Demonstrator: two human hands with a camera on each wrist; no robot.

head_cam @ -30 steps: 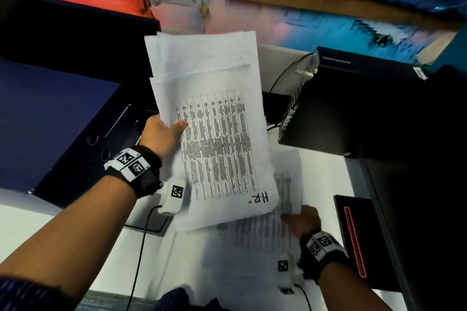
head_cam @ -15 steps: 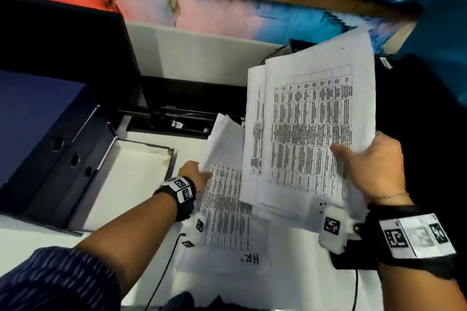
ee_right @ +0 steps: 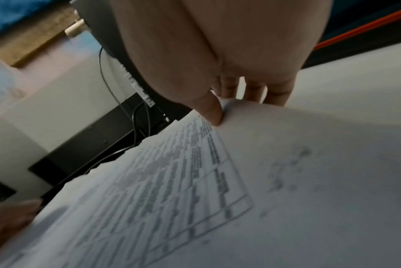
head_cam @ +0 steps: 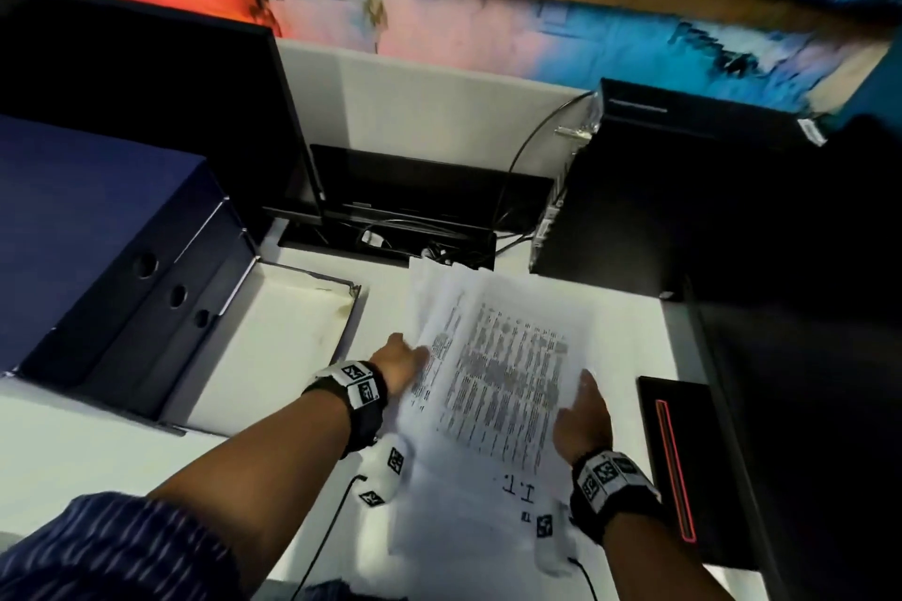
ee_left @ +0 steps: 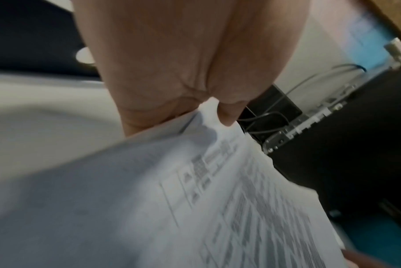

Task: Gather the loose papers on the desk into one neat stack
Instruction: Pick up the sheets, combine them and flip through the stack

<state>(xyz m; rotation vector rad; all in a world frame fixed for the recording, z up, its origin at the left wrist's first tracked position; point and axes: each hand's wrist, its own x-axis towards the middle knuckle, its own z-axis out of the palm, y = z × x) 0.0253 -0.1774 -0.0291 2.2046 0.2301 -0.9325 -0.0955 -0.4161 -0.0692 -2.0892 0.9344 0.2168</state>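
A sheaf of printed papers [head_cam: 502, 381] lies over the white desk [head_cam: 629, 337] in front of me, its sheets fanned unevenly at the far left corner. My left hand [head_cam: 402, 359] holds its left edge; in the left wrist view the hand [ee_left: 183, 101] has its thumb on top of the papers [ee_left: 195, 199] and its fingers beneath. My right hand [head_cam: 583, 415] holds the right edge. The right wrist view shows that hand [ee_right: 217, 81] with its thumb pressed on the bowed top sheet [ee_right: 241, 181] and its fingers behind. "I.T." is handwritten at the near end.
Dark blue box files [head_cam: 97, 259] and a shallow white tray [head_cam: 293, 332] stand to the left. A monitor [head_cam: 136, 112] is behind them. A black computer case [head_cam: 683, 190] with cables [head_cam: 415, 244] is at the back right, and a black device with a red stripe [head_cam: 678, 459] lies right of the papers.
The right hand has brought its raised sheaf down onto the sheets that the left hand was pressing on the desk. Both hands now hold the sides of the one pile.
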